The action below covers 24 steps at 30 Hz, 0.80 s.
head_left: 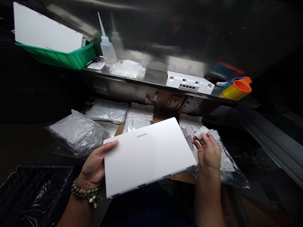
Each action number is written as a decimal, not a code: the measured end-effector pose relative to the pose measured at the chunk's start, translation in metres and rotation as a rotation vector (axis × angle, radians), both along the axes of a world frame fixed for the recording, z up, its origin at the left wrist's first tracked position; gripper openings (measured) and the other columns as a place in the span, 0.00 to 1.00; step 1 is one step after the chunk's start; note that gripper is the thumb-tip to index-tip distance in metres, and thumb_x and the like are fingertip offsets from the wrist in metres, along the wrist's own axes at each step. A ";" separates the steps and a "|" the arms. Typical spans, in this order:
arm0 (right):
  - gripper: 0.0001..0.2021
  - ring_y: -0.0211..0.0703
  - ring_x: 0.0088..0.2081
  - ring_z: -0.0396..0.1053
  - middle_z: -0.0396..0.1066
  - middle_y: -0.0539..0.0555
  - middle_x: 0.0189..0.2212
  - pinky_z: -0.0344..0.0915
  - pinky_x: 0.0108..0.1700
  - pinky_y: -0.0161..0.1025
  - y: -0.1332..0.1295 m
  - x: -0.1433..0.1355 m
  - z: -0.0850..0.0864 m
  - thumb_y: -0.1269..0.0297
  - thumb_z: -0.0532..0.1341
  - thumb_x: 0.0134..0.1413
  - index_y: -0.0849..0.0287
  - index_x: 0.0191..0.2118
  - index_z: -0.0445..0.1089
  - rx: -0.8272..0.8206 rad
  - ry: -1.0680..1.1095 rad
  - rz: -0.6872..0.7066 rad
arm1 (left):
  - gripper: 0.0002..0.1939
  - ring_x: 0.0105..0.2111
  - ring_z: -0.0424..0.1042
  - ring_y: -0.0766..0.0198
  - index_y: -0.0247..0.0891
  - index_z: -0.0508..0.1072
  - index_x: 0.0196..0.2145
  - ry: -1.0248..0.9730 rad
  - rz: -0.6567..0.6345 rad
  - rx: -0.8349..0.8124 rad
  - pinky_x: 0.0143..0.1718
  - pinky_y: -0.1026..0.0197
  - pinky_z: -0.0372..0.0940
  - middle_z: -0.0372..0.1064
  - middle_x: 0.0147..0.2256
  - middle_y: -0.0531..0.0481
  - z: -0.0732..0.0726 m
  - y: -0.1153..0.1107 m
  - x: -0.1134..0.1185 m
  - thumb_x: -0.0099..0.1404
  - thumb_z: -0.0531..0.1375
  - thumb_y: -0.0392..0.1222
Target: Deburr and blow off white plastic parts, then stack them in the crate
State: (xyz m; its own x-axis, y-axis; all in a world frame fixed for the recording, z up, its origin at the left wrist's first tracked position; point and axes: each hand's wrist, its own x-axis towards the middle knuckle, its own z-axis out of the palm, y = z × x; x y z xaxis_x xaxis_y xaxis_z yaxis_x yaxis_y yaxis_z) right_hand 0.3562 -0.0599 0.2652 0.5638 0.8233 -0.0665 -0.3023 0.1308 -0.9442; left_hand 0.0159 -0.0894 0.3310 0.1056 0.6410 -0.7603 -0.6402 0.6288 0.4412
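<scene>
Leftmost, a black crate [44, 166] is seen low at the side, with clear-bagged white parts [75, 129] placed beyond it. Next, the left hand [93, 164], beaded bracelet [85, 192] at the wrist: closed on the left end of a white panel [146, 157], the thumb laid over the upper face near the far left corner, the fingers mostly hidden beneath. Centre, the panel itself: held up in front of the body, broad face upward, long axis run from left to right, its right end slanted away from the body. Lettering [141, 136], "HUAWEI", is printed by the far edge and shown upside down; dark-notched is the near edge. By the left hand alone is the panel plainly gripped. Right of it, the right hand [209, 151]: a small white piece [201, 132] is pinched between thumb and fingertips, its material not to be told. This piece is held just past the panel's right end, apart from it, so that the panel is set to its left and slightly nearer the body. Whether the panel's right edge is touched by the right hand cannot be told. Rightmost, further bagged parts [228, 162] are placed beside and beyond the right hand.
</scene>
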 end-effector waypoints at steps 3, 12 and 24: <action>0.18 0.36 0.32 0.74 0.78 0.53 0.37 0.72 0.32 0.33 -0.001 -0.003 0.000 0.57 0.74 0.45 0.59 0.42 0.78 0.001 -0.052 0.026 | 0.28 0.36 0.83 0.42 0.25 0.71 0.60 0.054 0.014 0.043 0.39 0.48 0.79 0.82 0.35 0.35 -0.003 0.000 0.001 0.62 0.64 0.33; 0.17 0.41 0.41 0.75 0.78 0.52 0.39 0.72 0.42 0.39 -0.002 -0.025 0.013 0.61 0.75 0.50 0.57 0.45 0.77 0.179 -0.272 -0.013 | 0.21 0.30 0.82 0.48 0.27 0.76 0.54 0.148 0.029 0.129 0.37 0.51 0.80 0.82 0.34 0.37 -0.011 -0.001 0.004 0.63 0.65 0.33; 0.09 0.39 0.34 0.69 0.73 0.52 0.37 0.68 0.37 0.39 0.009 -0.108 0.033 0.64 0.66 0.62 0.57 0.47 0.76 0.276 -0.854 0.255 | 0.20 0.36 0.81 0.50 0.32 0.78 0.48 0.320 0.014 0.199 0.31 0.61 0.76 0.82 0.39 0.39 -0.017 -0.009 0.019 0.58 0.72 0.38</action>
